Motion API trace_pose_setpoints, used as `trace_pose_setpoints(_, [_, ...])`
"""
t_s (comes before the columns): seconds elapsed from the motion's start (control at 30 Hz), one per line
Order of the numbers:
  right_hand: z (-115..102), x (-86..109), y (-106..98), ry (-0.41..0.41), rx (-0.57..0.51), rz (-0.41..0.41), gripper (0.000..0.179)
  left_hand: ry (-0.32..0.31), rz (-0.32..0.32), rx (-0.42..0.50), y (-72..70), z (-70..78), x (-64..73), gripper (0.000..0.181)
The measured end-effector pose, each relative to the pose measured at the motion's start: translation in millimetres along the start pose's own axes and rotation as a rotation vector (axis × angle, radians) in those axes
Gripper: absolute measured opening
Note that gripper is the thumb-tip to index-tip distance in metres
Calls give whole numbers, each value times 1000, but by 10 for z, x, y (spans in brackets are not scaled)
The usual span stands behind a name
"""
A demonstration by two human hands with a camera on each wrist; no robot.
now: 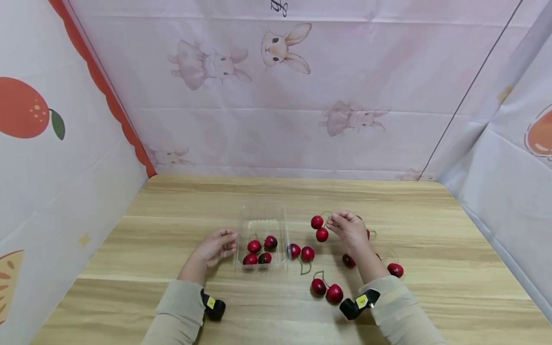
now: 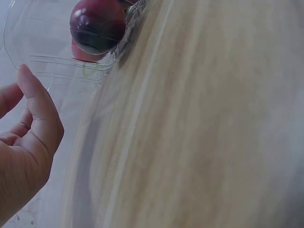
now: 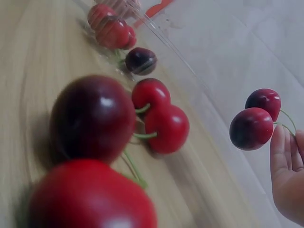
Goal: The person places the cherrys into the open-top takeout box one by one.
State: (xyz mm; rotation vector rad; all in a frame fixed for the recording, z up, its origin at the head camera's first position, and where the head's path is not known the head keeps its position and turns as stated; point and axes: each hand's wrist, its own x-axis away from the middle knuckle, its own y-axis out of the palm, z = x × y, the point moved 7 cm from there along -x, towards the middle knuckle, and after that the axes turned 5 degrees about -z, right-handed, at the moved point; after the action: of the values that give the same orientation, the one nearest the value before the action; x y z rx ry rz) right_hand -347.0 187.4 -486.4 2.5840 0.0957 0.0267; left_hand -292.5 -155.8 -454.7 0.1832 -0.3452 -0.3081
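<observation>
My right hand pinches the thin green stems of a pair of red cherries. In the right wrist view these two cherries hang beside the fingertips. A clear plastic box with an open top stands left of them, holding several dark red cherries. At the box's left side, my left hand holds the rim between thumb and fingers. The left wrist view shows a fingertip of this hand against the box edge, with a cherry behind the clear wall.
Just right of the box lies a joined pair of cherries. Another pair lies nearer the front. More cherries are around and partly behind the right forearm on the wooden table. Printed cloth walls surround the table.
</observation>
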Motion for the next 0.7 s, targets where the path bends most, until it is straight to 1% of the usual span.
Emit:
trace_pose_setpoints(0.13, [9,36,102,2,-4,-33,14,1,3,6,2,-8,-4,7])
trace_pose_setpoints(0.17, [-24,79,167,-3,-19,-52,11,2,2,5,3,-8,-5,7])
trace_pose_setpoints(0.27, [-17,119,230,-7,-15,-59,4,4,-1,0,5,-7,-4,7])
trace_pose_setpoints(0.37, [-37,180,325,-2,16,-45,2,3,-3,0,5,-6,-4,7])
trace_pose_setpoints(0.4, [-18,176,326,4,33,-31,3,3,-5,0,3,-7,-5,7])
trace_pose_setpoints(0.5, [-94,258,478,6,55,-24,6,3,-6,0,3,-4,-5,7])
trace_pose_setpoints(0.6, [-166,329,615,16,31,-9,3,4,-8,-5,2,-1,-7,7])
trace_pose_setpoints(0.7, [-196,370,706,32,9,20,9,1,-1,-3,-6,-6,-13,7])
